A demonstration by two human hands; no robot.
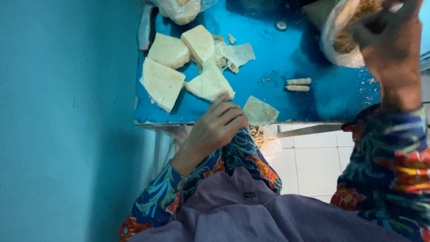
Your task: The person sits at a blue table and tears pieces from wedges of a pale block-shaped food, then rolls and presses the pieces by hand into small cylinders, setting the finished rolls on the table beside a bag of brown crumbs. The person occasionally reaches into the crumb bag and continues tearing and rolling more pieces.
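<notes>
Two finished rolls are lying on the blue desk while the left hand, loosely curled and empty, is touching a single wrapper by unrolled stacks, the right hand gripping the filling bag.

Your left hand is bare, its wrist leaving a long sleeve printed with orange-red flowers and green leaves on dark blue. Your right hand, blurred at two o'clock, is bare too, above a matching sleeve with yellow streaks. A plain mauve-grey garment covers your lap at six o'clock, bearing a small dark tag.
</notes>
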